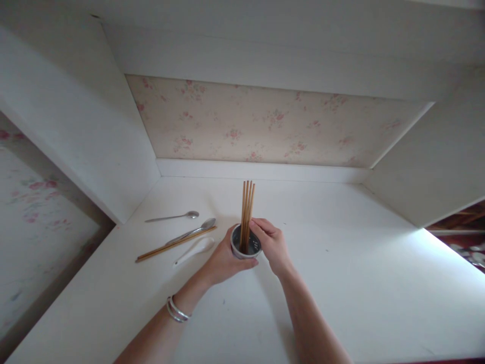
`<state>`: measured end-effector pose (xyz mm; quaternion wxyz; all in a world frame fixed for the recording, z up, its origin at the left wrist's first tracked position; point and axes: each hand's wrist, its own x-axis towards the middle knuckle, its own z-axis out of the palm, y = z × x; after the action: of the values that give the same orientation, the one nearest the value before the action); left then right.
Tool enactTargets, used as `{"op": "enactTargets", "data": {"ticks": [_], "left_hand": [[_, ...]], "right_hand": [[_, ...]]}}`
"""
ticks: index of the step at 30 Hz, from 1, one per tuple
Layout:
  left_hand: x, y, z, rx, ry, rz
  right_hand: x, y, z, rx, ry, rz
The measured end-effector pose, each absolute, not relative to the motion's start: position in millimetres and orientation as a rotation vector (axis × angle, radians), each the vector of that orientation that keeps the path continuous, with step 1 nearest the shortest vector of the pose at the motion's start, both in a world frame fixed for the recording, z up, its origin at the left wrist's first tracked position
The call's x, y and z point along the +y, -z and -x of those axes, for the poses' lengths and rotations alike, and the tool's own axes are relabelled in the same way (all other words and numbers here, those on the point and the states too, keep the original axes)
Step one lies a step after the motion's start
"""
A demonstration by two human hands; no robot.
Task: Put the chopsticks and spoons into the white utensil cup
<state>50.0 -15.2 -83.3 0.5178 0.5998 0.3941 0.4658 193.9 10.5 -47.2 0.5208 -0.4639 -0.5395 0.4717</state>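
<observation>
A round grey utensil holder point(246, 256) with small holes in its wall is in the middle of the view. My left hand point(224, 262) is wrapped around its left and near side. Several wooden chopsticks point(247, 205) stand upright inside, their upper ends rising well above the rim. At the holder's right edge, my right hand point(271, 243) has its thumb and fingertips closed on the rightmost chopstick. How many chopsticks it grips is hard to see. Left of the holder lie a white soup spoon point(197, 248) and a pair of wooden chopsticks point(176, 243).
A metal spoon point(206, 224) lies along the loose chopsticks, and another long-handled metal spoon point(191, 215) lies behind it. They rest on a white tabletop point(341, 283). White panels point(76, 101) enclose the left, right and top, with flowered wallpaper point(265, 121) at the back.
</observation>
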Motion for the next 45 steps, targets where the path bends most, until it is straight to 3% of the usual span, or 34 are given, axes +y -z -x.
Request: {"op": "enactTargets", "data": {"ticks": [11,45], "left_hand": [[-16,79,-50,0.924,-1.138,-1.429],[-15,73,-44,0.795,-1.048,-1.44]], "right_hand": [[5,46,-194,-1.439,-0.72,1.086],[5,55,-193,-1.244,-1.203,1.091]]}}
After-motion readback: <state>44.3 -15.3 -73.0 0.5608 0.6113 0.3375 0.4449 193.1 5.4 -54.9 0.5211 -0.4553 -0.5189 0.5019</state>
